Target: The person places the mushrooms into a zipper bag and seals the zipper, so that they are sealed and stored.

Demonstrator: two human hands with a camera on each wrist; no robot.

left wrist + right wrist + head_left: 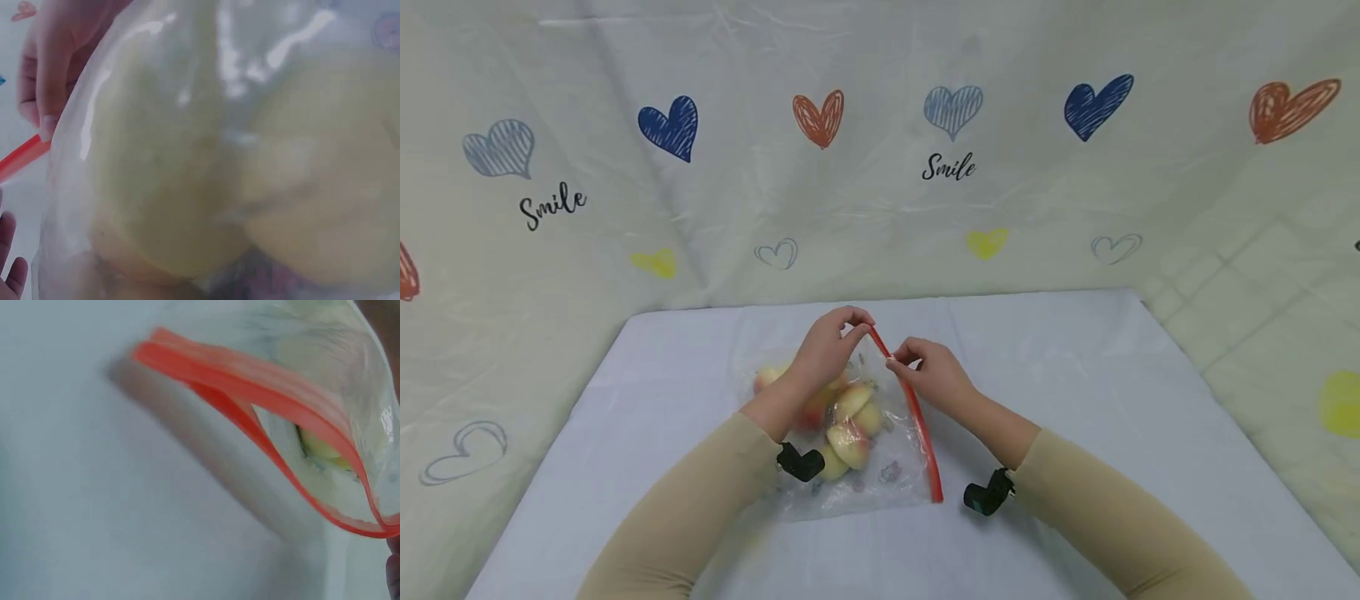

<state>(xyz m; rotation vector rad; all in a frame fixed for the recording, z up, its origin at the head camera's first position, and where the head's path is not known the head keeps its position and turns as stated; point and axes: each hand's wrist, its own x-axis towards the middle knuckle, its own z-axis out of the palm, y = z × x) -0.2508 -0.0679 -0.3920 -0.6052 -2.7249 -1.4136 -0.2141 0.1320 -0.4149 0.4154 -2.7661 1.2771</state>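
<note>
A clear zip bag (pixel 902 450) with a red zip strip (pixel 927 442) lies on the table and holds several yellow fruits (pixel 848 442) with a red blush. At the strip's far end, my left hand (pixel 827 350) pinches the red edge between thumb and fingers. My right hand (pixel 934 373) pinches the same strip a little nearer to me. In the right wrist view the strip's two red edges (pixel 281 397) stand apart along part of the mouth and meet near the fingertips. Fruits (pixel 169 169) under the clear film fill most of the left wrist view.
A white cloth covers the table (pixel 1045 358). Behind it hangs a pale backdrop (pixel 880 208) printed with hearts and the word Smile. A small black camera (pixel 801 462) sits on the left wrist, and another black camera (pixel 988 493) on the right.
</note>
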